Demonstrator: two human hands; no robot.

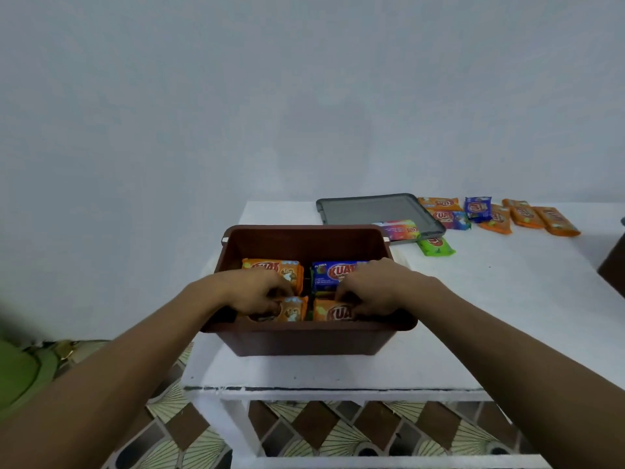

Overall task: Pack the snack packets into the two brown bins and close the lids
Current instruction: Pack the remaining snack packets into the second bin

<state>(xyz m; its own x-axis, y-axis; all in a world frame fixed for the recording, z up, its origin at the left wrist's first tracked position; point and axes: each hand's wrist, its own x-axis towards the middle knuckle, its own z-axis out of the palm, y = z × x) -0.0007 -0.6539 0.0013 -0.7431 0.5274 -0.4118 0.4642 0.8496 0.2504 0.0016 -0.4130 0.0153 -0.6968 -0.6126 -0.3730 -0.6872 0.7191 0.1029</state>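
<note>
Left grip [260,292] pinching orange packet [294,308] | right grip [368,292] pinching orange packet [329,311] | brown bin [304,336] | grey lid [375,209] behind

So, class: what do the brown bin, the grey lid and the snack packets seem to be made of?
Brown bin: probably moulded plastic, matte, with smooth walls and a rolled rim.
Grey lid: likely plastic too, dull finish, raised moulded border.
Snack packets: apparently thin printed film, slightly glossy, with crimped ends.

White table [507,299], patterned floor tiles [338,431], bare wall [304,96].
</note>
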